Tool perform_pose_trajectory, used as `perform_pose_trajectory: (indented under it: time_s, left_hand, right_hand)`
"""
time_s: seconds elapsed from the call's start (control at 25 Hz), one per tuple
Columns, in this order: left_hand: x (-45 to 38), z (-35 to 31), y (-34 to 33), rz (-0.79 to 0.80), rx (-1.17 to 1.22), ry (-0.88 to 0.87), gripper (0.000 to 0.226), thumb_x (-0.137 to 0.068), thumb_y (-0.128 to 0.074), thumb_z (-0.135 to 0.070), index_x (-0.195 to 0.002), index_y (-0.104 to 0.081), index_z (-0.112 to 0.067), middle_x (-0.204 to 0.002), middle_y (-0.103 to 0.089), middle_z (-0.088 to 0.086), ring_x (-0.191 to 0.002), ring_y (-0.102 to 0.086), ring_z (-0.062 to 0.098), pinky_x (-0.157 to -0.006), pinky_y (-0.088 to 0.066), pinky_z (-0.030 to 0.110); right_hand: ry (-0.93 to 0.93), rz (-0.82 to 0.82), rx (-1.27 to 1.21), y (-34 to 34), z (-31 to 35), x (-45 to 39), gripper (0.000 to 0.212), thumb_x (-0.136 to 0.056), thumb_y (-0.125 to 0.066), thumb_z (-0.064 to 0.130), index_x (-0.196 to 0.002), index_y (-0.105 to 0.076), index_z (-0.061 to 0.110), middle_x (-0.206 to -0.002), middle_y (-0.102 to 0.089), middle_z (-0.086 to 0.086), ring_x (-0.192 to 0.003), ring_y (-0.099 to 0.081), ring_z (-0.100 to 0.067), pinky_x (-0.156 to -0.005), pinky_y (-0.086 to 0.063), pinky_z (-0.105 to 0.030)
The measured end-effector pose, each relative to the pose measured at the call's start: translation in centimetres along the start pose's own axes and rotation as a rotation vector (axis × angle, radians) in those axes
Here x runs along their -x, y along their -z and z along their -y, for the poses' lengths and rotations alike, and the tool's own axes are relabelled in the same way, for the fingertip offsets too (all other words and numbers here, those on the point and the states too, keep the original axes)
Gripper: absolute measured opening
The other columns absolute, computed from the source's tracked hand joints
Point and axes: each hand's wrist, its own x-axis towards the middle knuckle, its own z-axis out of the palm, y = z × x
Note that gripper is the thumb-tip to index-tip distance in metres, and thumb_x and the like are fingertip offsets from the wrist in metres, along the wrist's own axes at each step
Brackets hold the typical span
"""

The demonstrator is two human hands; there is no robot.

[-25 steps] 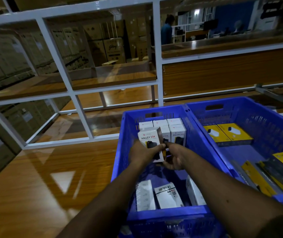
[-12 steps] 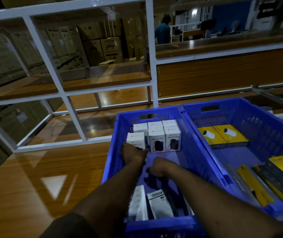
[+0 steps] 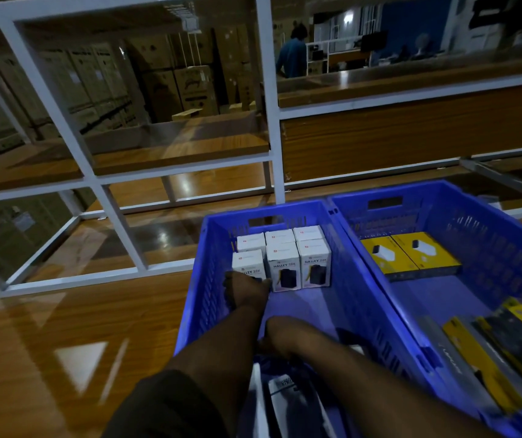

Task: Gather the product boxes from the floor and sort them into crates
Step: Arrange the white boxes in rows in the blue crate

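Note:
Two blue crates stand side by side on the wooden floor. In the left crate [image 3: 194, 289], white "HALLEY 20K" boxes [image 3: 297, 263] stand in two rows at the far end. My left hand [image 3: 247, 294] grips the lower part of the front-left white box [image 3: 248, 263], which stands upright beside the others. My right hand [image 3: 281, 335] hangs lower, near the crate's middle, above a few white boxes [image 3: 281, 393] lying at the near end. Its fingers point down and are hidden. The right crate [image 3: 506, 235] holds two flat yellow boxes [image 3: 409, 254] at its far end.
More yellow and black flat boxes [image 3: 506, 349] lean at the right crate's near end. A white metal rack with wooden shelves [image 3: 272, 131] stands just behind the crates. Glossy wooden floor [image 3: 63, 343] lies to the left. A person in blue [image 3: 291, 55] stands far behind.
The white box I held up in both hands now stands at the front left of the rows. My right hand has let go and pulled back toward the near end.

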Motion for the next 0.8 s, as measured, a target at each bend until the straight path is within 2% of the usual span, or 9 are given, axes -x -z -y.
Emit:
perform_pose_trajectory:
  time_s: [0.04, 0.12, 0.24, 0.32, 0.4, 0.56, 0.64, 0.68, 0.8]
  left_hand:
    - [2.1, -1.7, 1.3, 0.057, 0.003, 0.03, 0.119, -0.03, -0.077, -0.075, -0.125, -0.055, -0.007, -0.116, -0.068, 0.012, -0.1, -0.069, 0.03, -0.079, -0.06, 0.044]
    - [7.3, -5.9, 5.3, 0.102, 0.032, 0.029, 0.101, -0.05, -0.092, -0.047, -0.124, -0.045, 0.003, -0.121, -0.063, 0.017, -0.108, -0.064, 0.036, -0.086, -0.055, 0.04]
    - [7.3, -6.3, 5.8, 0.15, -0.009, 0.003, 0.078, -0.061, -0.09, -0.02, -0.116, -0.042, 0.006, -0.112, -0.067, 0.02, -0.104, -0.066, 0.035, -0.076, -0.052, 0.034]
    - [4.8, -4.6, 4.5, 0.223, -0.057, -0.018, 0.053, -0.068, -0.082, -0.015, -0.105, -0.051, 0.006, -0.105, -0.07, 0.021, -0.102, -0.068, 0.033, -0.07, -0.045, 0.028]
    - [5.0, -4.8, 5.3, 0.271, -0.123, -0.047, 0.04, -0.071, -0.076, -0.019, -0.095, -0.055, 0.005, -0.102, -0.07, 0.024, -0.102, -0.067, 0.033, -0.069, -0.043, 0.03]
    - [6.9, -6.9, 8.0, 0.394, -0.158, -0.063, 0.043, -0.084, -0.071, -0.01, -0.117, -0.048, 0.004, -0.121, -0.058, 0.004, -0.115, -0.05, 0.013, -0.084, -0.029, 0.018]
    - [6.9, -7.0, 8.8, 0.373, -0.188, -0.008, 0.069, -0.083, -0.072, -0.015, -0.138, -0.038, 0.009, -0.134, -0.055, 0.014, -0.123, -0.054, 0.027, -0.098, -0.038, 0.028]
    - [7.3, -7.3, 9.4, 0.365, -0.193, 0.024, 0.075, -0.08, -0.074, -0.017, -0.141, -0.038, 0.008, -0.135, -0.055, 0.019, -0.122, -0.056, 0.033, -0.1, -0.044, 0.035]
    - [8.7, -8.3, 11.5, 0.386, -0.249, 0.003, 0.059, -0.08, -0.076, -0.018, -0.131, -0.055, 0.004, -0.129, -0.061, 0.022, -0.117, -0.061, 0.034, -0.098, -0.052, 0.039]
  right_hand:
    - [0.013, 0.003, -0.004, 0.0, -0.1, 0.0, 0.037, -0.097, -0.053, 0.031, -0.123, -0.06, 0.004, -0.1, -0.056, -0.011, -0.088, -0.05, -0.024, -0.089, -0.047, -0.038]
    - [0.032, -0.008, -0.001, 0.1, -0.3, -0.1, 0.036, -0.097, -0.054, 0.03, -0.122, -0.061, 0.004, -0.108, -0.062, -0.016, -0.087, -0.052, -0.024, -0.085, -0.047, -0.037]
    - [0.01, -0.018, 0.015, 0.0, -0.7, -0.2, 0.036, -0.096, -0.055, 0.031, -0.12, -0.062, 0.005, -0.114, -0.063, -0.015, -0.091, -0.055, -0.026, -0.091, -0.049, -0.04]
    - [0.006, -0.02, 0.035, 0.1, -0.5, 0.1, 0.043, -0.096, -0.055, 0.037, -0.123, -0.059, 0.004, -0.116, -0.061, -0.015, -0.103, -0.059, -0.03, -0.094, -0.047, -0.04]
    - [0.016, -0.028, 0.03, 0.2, -0.4, 0.6, 0.049, -0.096, -0.053, 0.041, -0.126, -0.056, 0.003, -0.126, -0.059, -0.015, -0.114, -0.057, -0.032, -0.099, -0.045, -0.04]
    - [0.0, -0.025, 0.051, 0.2, -0.7, 0.9, 0.053, -0.097, -0.053, 0.04, -0.133, -0.051, 0.001, -0.137, -0.053, -0.017, -0.12, -0.053, -0.034, -0.1, -0.046, -0.04]
    - [-0.022, -0.027, 0.065, 0.5, -0.8, 1.1, 0.054, -0.096, -0.055, 0.038, -0.135, -0.049, 0.002, -0.139, -0.052, -0.016, -0.121, -0.053, -0.033, -0.1, -0.046, -0.039]
    - [-0.029, -0.033, 0.077, 0.7, -0.9, 1.2, 0.053, -0.096, -0.056, 0.037, -0.135, -0.049, 0.002, -0.138, -0.052, -0.016, -0.121, -0.053, -0.033, -0.1, -0.046, -0.039]
    - [-0.023, -0.048, 0.083, 1.3, -1.0, 1.7, 0.046, -0.094, -0.059, 0.032, -0.129, -0.055, 0.003, -0.132, -0.056, -0.015, -0.115, -0.057, -0.031, -0.092, -0.048, -0.037]
